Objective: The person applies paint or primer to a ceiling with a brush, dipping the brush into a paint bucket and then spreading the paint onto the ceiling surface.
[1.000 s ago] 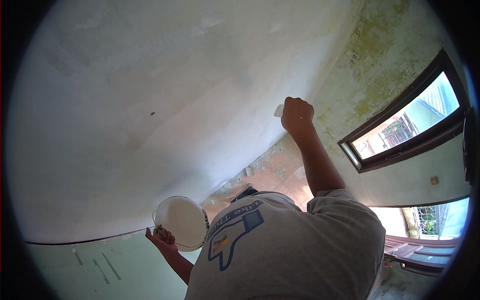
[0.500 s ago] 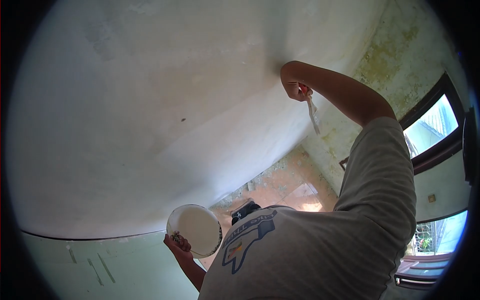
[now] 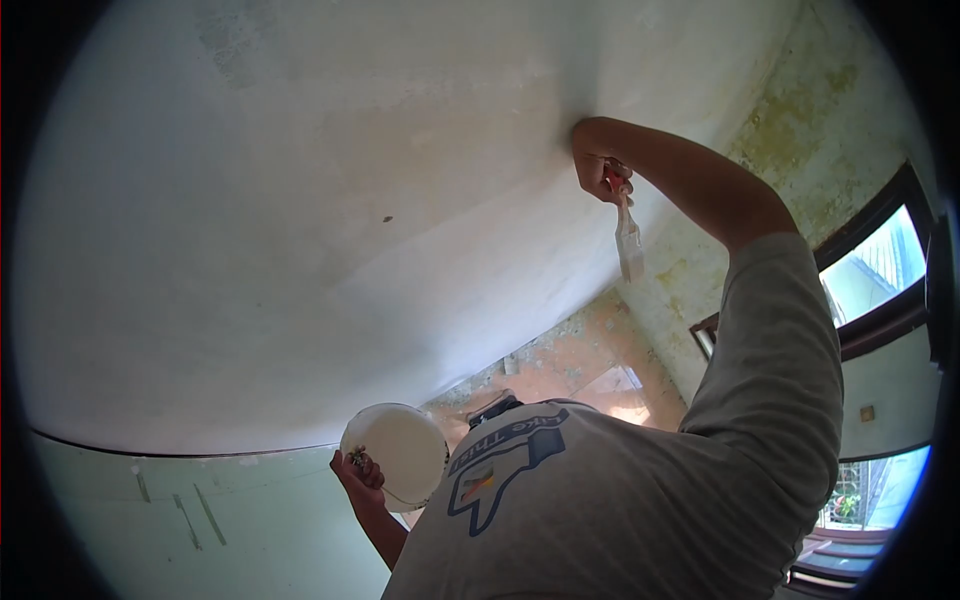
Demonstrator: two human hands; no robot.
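At the lower left, my left hand is closed at the near side of a round white bucket, by its thin wire handle. Something small and speckled shows between those fingers, too small to make out. Pale, whitish material fills the view inside the bucket. High on the right, my right hand is closed around the red handle of what looks like a paintbrush. Its whitened, flat end hangs downward, slightly blurred, and appears apart from the whitish wall. My right arm is raised with the elbow bent.
A stained wall with yellow-green patches meets the whitish wall at the right. Dark-framed windows are set on that side. Below lies a reddish, speckled floor. A pale green lower wall band runs along the bottom left.
The paintbrush has turned, so its flat side shows more. Both hands and the bucket sit slightly differently in the view, which has shifted as a whole.
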